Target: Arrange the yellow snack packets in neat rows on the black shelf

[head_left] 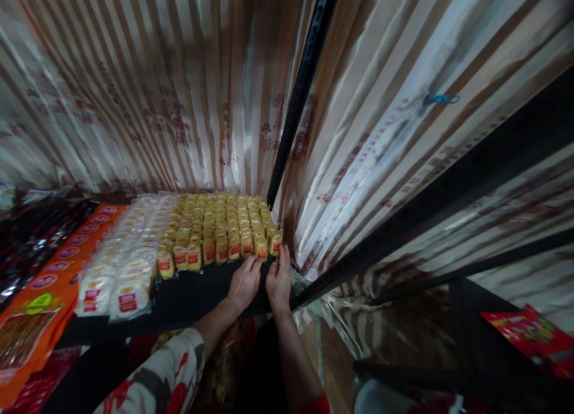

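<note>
My left hand [246, 284] reaches to the front of the rows of small yellow snack packets [208, 249], its fingertips against the lower edge of a packet near the right end. Beside it, my right hand [278, 281] has its fingers stretched up along the right end packet [274, 242]. The fingers of both hands look extended, not wrapped round a packet. These packets stand in tight rows on a black shelf [197, 291], with red labels facing me. Left of them lie rows of white packets [130, 291] in clear wrap, also with red labels.
Orange snack bags [63, 267] and dark shiny packs [36, 240] lie farther left. A black upright post [300, 91] stands behind the shelf's right end. Striped plastic sheeting [179, 85] hangs behind. A dark beam [426, 204] crosses at right, above a red packet [531, 336].
</note>
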Demonstrator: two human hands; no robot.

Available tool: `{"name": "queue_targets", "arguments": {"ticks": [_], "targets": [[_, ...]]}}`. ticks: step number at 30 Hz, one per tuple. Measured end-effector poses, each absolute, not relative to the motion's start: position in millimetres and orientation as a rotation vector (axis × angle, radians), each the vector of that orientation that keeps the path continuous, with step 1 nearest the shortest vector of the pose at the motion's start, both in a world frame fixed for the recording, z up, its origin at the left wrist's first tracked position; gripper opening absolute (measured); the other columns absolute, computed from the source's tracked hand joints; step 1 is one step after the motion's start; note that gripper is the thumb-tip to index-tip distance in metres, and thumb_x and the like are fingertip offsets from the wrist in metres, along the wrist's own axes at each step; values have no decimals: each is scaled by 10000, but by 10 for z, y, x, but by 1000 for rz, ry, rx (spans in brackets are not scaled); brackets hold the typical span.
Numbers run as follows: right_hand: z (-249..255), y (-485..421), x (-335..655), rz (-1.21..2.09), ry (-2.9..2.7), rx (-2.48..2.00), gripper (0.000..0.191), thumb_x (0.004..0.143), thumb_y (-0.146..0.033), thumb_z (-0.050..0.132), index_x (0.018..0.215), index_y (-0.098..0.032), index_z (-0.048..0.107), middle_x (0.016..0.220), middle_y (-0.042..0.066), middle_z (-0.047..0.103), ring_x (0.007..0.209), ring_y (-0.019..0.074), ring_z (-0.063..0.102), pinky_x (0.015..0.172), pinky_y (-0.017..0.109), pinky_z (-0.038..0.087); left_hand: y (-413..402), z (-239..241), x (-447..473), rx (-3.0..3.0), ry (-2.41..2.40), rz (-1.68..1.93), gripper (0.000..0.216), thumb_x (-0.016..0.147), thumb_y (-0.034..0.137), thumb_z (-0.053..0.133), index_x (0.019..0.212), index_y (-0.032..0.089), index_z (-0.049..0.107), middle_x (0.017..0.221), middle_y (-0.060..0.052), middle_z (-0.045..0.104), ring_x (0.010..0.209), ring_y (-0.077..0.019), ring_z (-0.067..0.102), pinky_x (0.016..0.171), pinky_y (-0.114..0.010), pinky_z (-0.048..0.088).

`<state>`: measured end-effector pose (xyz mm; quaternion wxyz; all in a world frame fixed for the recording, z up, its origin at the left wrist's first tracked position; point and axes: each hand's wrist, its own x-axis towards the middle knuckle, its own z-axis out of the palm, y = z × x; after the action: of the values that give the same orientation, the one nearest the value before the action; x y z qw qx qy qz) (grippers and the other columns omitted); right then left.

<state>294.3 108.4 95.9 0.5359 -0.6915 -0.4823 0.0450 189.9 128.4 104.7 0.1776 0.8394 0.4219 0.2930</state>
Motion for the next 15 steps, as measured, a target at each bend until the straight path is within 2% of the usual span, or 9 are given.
{"name": "queue_targets", "arguments": {"ticks": [5,11,15], "targets": [[907,1146,2977,45,-1302,-1644,578,773,-50,304,1328,-162,421,1372,98,429,1281,183,359,1060,428,316,1293,1081,1909,2360,1231,790,380,858,111,353,1188,211,512,1115,-71,550,1011,-172,564,921,-309,469],[898,1137,2957,2,-1327,-1705,605,755,-31,319,1320,-208,439,1353,86,444,1254,200,376,1045,458,318,1305,1071,1931,2324,1232,762,373,853,111,352,1168,200,528,1082,-78,556,992,-181,569,903,-315,472],[917,1124,2960,-11,-1321,-1707,602,737,-29,313,1295,-193,469,1354,95,431,1256,210,366,1044,471,310,1291,1097,1927,2338,1248,712,398,841,95,355,1185,217,513,1111,-69,545,1017,-180,548,921,-303,449]]}}
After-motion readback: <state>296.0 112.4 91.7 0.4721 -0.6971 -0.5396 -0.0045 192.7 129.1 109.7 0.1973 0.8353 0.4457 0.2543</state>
